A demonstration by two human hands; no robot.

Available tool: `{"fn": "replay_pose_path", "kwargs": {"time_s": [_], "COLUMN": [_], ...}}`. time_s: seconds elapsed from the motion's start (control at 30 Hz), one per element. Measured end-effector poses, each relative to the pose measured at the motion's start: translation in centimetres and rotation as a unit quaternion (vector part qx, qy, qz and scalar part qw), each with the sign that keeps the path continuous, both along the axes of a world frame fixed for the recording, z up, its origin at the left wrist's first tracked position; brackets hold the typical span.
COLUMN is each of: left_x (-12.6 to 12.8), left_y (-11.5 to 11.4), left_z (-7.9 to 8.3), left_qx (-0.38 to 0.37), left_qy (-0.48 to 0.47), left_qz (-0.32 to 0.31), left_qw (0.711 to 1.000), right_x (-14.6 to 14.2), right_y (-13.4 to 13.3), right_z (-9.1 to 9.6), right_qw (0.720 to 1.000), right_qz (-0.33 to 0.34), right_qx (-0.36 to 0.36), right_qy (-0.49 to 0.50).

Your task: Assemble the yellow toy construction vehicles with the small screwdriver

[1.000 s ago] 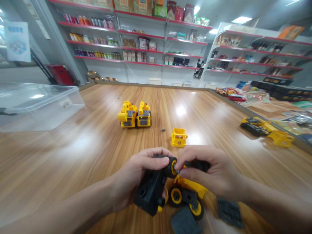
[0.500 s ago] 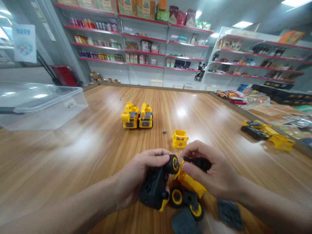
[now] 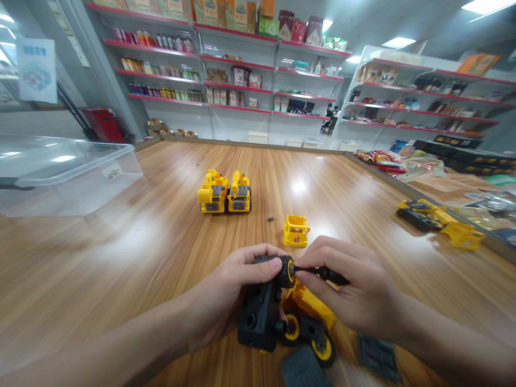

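My left hand (image 3: 229,290) is closed around a black toy chassis block (image 3: 258,317), with the thumb lying on its black-and-yellow wheel (image 3: 287,271). My right hand (image 3: 355,295) pinches a thin black screwdriver (image 3: 322,274) whose tip points at the hub of that wheel. Under both hands lies a yellow toy vehicle body (image 3: 310,317) with black-and-yellow wheels. A small yellow cab piece (image 3: 296,230) stands on the wooden table just beyond my hands.
Two yellow toy trucks (image 3: 224,192) stand side by side mid-table, a small screw (image 3: 270,219) near them. Dark grey flat parts (image 3: 377,357) lie near the table's front edge. A clear plastic bin (image 3: 60,172) is at left, a yellow excavator toy (image 3: 439,220) at right. Store shelves stand behind.
My right hand has brought the screwdriver's tip up against the wheel hub. The black chassis block has tilted more upright in my left hand.
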State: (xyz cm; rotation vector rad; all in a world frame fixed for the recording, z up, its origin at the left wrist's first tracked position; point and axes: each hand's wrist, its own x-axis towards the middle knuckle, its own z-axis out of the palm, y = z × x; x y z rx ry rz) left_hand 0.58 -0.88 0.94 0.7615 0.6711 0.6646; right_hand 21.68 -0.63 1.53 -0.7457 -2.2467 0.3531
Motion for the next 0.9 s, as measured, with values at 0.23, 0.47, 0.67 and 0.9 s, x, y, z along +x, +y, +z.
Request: {"fn": "replay_pose_path", "kwargs": {"time_s": [0.23,0.47,0.67,0.9], "left_x": [0.5,0.4,0.4,0.5], "left_y": [-0.3,-0.3,-0.1,-0.1], "left_z": [-0.5,-1.6,-1.5,-1.3], "left_qx": [0.023,0.081,0.092,0.083], "left_qy": [0.003,0.031,0.046,0.015], "left_qz": [0.03,0.035,0.036,0.023], "left_qw": [0.999,0.996,0.994,0.996], "right_x": [0.3,0.0,-0.2,-0.3], "right_y": [0.0,0.0,-0.3,-0.3], "right_z": [0.0,-0.2,-0.4,-0.1], "right_qw": [1.0,0.999,0.997,0.998], "right_qz": [-0.007,-0.038,-0.079,-0.063], "right_qx": [0.012,-0.001,-0.009,-0.003], "right_qy": [-0.012,-0.006,0.005,0.011]}}
